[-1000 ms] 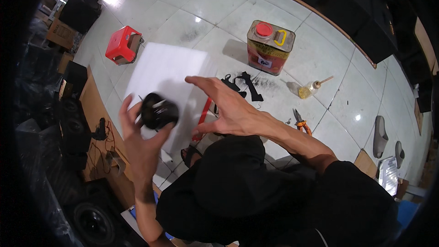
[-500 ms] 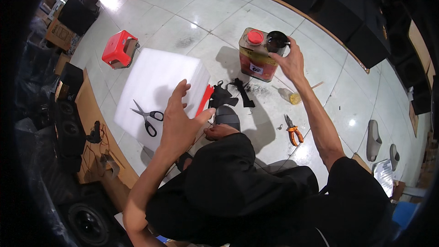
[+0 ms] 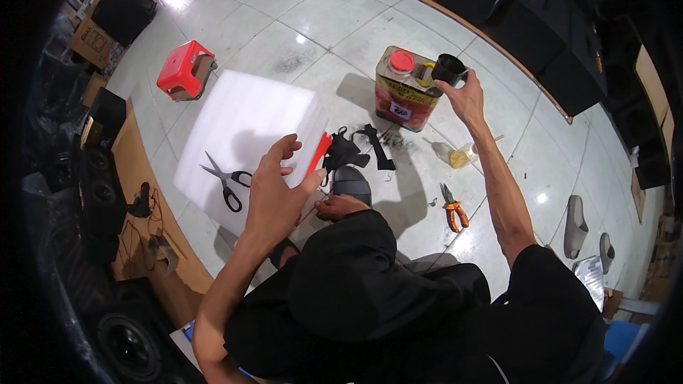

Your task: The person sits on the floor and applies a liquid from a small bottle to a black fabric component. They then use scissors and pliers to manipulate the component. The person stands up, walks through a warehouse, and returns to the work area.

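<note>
Reference landmark: the rectangular metal tin with a red round cap and a yellow handle, upright on the pale tiled floor.

Right hand: closed, with thumb and fingers gripping the side of a black, cup-like cylinder. I hold this cylinder at the tin's upper right corner, just beside the yellow handle. I cannot tell whether it touches the tin.

Left hand: open and holding nothing, thumb and fingers spread, to the lower left of the tin. It is near the white foam block; contact with the foam cannot be confirmed.

Black-handled scissors lie on the foam, left of and below the tin, blades parted. Irregular black scraps lie on the floor just below the tin. A clear glass jar with yellow contents lies to its lower right; orange-handled pliers lie further below.

Step in hand, as I judge it: handling the cylinder one-handed at the tin. From this pose, moving the cylinder calls for a firm right grip and clearance from the yellow handle.
</note>
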The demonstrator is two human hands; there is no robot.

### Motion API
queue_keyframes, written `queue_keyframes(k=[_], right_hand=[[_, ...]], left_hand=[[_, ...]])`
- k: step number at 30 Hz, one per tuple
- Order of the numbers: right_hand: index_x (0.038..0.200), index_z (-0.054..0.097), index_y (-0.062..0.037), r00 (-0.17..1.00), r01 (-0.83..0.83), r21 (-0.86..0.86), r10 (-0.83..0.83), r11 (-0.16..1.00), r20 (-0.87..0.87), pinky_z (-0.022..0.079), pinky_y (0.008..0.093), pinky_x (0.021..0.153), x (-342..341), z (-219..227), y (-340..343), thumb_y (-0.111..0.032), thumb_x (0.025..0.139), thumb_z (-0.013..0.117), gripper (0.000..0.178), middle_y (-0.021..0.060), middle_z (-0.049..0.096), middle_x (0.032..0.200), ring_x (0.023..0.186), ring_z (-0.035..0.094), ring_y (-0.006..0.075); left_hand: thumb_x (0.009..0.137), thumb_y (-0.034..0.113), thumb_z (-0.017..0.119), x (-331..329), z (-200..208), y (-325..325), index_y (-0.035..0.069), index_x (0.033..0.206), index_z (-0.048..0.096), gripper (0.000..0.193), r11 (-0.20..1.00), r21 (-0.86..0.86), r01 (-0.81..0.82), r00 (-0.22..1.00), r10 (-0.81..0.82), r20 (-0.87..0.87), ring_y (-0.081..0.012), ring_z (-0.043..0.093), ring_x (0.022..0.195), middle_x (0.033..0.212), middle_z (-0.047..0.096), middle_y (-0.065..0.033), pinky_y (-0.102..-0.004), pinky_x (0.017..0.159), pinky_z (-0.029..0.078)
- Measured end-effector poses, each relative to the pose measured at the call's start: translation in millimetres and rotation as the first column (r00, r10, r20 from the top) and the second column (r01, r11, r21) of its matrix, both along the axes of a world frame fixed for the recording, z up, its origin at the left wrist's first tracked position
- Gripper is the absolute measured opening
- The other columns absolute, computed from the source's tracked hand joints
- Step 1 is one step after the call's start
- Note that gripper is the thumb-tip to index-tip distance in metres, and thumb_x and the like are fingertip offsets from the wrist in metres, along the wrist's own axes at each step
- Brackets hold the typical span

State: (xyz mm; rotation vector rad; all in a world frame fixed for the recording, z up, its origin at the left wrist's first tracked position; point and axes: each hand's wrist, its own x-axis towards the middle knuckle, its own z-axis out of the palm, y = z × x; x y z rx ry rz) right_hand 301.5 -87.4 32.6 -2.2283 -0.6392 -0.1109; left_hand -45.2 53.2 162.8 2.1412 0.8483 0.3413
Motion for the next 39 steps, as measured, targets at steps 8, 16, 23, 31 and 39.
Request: queue_keyframes(k=[8,16,23,31,39], right_hand=[[0.099,0.046,0.0099,0.984,-0.042,-0.024,0.037,0.999,-0.175,0.049,0.0365,0.071,-5.2,5.7,18.4,-0.047,0.063,0.07,0.071,0.0247,0.06,0.088,0.083,0.061,0.0318],[0.099,0.045,0.0093,0.94,0.012,0.221,0.064,0.975,-0.334,0.048,0.0305,0.068,0.2,-0.4,23.8,-0.047,0.064,0.069,0.071,0.0207,0.059,0.086,0.078,0.06,0.0255],[0.106,0.037,0.0098,0.977,-0.079,0.209,0.117,0.975,-0.176,0.049,0.0334,0.069,7.1,8.0,31.0,-0.042,0.066,0.07,0.074,0.026,0.056,0.095,0.083,0.06,0.0268],[0.105,0.037,0.0111,0.934,-0.049,0.203,0.116,0.978,-0.336,0.049,0.0327,0.066,28.4,22.1,47.9,-0.042,0.066,0.07,0.074,0.0227,0.056,0.091,0.08,0.059,0.0267],[0.102,0.04,0.0101,0.917,0.053,0.301,0.073,0.952,-0.393,0.048,0.036,0.061,47.6,14.0,60.2,-0.044,0.065,0.07,0.072,0.0139,0.049,0.086,0.075,0.053,0.0201]], left_hand=[[0.072,0.019,0.066,5.4,-2.6,-2.2,-0.003,0.121,0.043,0.059,1.0,0.0,0.017,1.0,-0.017,0.013,-0.0206,0.051,0.104,0.112,0.055,-0.0141,-0.0316,0.084,0.042],[0.072,0.018,0.067,1.4,-2.1,-1.6,-0.003,0.12,0.043,0.058,1.0,0.0,0.023,1.0,-0.023,0.013,-0.0192,0.052,0.1,0.11,0.055,-0.0136,-0.0301,0.081,0.044],[0.073,0.016,0.068,2.9,-3.5,-2.4,-0.005,0.119,0.044,0.055,0.997,0.049,0.053,0.997,-0.055,0.05,-0.0193,0.052,0.097,0.107,0.056,-0.0139,-0.0298,0.079,0.045],[0.074,0.016,0.067,0.7,-4.8,-0.9,-0.005,0.119,0.043,0.055,0.997,0.053,0.055,0.997,-0.058,0.043,-0.02,0.053,0.096,0.107,0.056,-0.015,-0.0306,0.078,0.046],[0.073,0.015,0.067,1.8,-6.8,-0.4,-0.004,0.119,0.043,0.055,0.997,0.042,0.068,0.993,-0.072,0.093,-0.022,0.053,0.096,0.108,0.055,-0.0163,-0.0323,0.079,0.046]])
